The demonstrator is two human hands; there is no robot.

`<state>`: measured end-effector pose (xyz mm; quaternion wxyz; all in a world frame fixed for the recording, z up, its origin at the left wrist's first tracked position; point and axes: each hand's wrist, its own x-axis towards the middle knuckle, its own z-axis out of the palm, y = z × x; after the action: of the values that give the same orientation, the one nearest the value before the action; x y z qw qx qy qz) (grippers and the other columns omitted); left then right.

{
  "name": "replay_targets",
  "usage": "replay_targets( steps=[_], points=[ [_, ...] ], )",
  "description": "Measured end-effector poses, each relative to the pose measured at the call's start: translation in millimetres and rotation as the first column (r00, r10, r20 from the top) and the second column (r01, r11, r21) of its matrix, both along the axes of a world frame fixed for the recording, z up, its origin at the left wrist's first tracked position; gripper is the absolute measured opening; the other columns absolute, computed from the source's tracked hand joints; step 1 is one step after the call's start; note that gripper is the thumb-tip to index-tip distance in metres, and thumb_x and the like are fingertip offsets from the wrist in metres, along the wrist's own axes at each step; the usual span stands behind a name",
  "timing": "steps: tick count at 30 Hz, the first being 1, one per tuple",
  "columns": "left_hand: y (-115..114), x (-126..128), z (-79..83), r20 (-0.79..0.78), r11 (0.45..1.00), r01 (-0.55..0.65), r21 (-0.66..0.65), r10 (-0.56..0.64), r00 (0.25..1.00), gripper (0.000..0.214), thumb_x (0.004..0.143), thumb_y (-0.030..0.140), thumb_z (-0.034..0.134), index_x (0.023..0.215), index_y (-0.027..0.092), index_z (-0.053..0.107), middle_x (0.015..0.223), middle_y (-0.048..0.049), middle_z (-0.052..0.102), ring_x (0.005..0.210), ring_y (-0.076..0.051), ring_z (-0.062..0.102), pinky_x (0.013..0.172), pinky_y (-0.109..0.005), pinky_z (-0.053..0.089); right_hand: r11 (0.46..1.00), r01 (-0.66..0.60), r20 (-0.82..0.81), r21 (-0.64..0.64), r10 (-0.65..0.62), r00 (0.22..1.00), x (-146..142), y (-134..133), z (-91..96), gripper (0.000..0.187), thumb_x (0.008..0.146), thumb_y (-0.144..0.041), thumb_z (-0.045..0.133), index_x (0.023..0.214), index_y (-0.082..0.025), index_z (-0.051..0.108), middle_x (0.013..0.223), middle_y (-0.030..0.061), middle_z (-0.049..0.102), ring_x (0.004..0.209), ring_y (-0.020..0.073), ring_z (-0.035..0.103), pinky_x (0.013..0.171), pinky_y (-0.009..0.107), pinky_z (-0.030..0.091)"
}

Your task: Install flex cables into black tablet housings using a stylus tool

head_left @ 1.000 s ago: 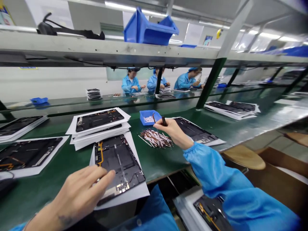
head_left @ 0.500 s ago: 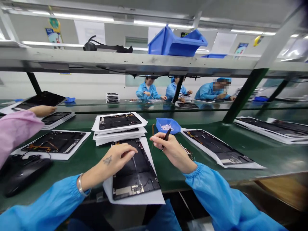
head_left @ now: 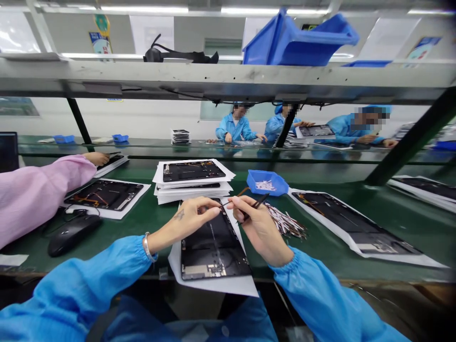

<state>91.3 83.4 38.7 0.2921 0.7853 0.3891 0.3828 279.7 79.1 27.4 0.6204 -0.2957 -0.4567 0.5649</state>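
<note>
A black tablet housing [head_left: 213, 247] with a small circuit board lies on white paper in front of me. Above its far end, my left hand [head_left: 188, 218] is closed, thumb and forefinger pinching one end of a thin flex cable [head_left: 224, 204]. My right hand [head_left: 261, 232] pinches the same cable from the other side, and its orange part shows behind the fingers. Black tweezers [head_left: 261, 201] are also gripped in the right hand, pointing up and right. The fingertips of both hands almost meet. Beside the right hand lies a pile of thin white-and-brown strips [head_left: 287, 221].
Stacked housings on paper [head_left: 194, 183] stand behind my hands. A blue bin [head_left: 267, 182] holds small white pieces. Another housing [head_left: 351, 221] lies right, and one [head_left: 107, 194] left, near a black mouse [head_left: 74, 235]. A co-worker's pink sleeve [head_left: 46, 194] reaches in; a shelf [head_left: 199, 78] crosses above.
My hands have come together, and the left fingertips now meet the cable held by the right. The view has shifted left. The pink-sleeved co-worker's raised housing has been lowered.
</note>
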Motion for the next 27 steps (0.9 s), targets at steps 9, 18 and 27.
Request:
replay_targets(
  steps=[9,18,27],
  points=[
    [-7,-8,12.0,-0.127,0.97,-0.07,0.231,0.101,0.987,0.024,0.099,0.028,0.045,0.079,0.018,0.054,0.074,0.0021,0.056,0.068,-0.013,0.049,0.065,-0.025,0.036,0.998,0.054,0.187,0.039,-0.061,0.98,3,-14,-12.1,0.023,0.076,-0.042,0.079,0.081,-0.02,0.075,0.071,0.0021,0.064,0.062,0.0132,0.038,0.06,0.029,0.031],
    [-11,-31,47.2,-0.719,0.831,0.245,0.499,0.24,0.652,0.022,0.099,0.011,0.042,0.085,0.017,0.058,0.082,-0.0036,0.058,0.078,-0.019,0.046,0.072,-0.031,0.034,0.884,-0.15,0.709,0.443,-0.243,0.662,26,-11,4.8,0.017,0.082,-0.035,0.071,0.094,-0.026,0.078,0.082,0.0042,0.064,0.073,0.0199,0.056,0.066,0.033,0.042],
    [-21,-12,57.6,-0.792,0.824,0.346,0.448,0.187,0.581,0.019,0.097,0.007,0.043,0.092,0.015,0.059,0.091,-0.0054,0.061,0.085,-0.021,0.049,0.075,-0.032,0.037,0.883,-0.263,0.747,0.389,-0.136,0.65,-2,-18,3.2,0.015,0.086,-0.029,0.063,0.072,-0.022,0.068,0.072,0.0021,0.066,0.067,0.0191,0.057,0.062,0.031,0.039]
  ],
)
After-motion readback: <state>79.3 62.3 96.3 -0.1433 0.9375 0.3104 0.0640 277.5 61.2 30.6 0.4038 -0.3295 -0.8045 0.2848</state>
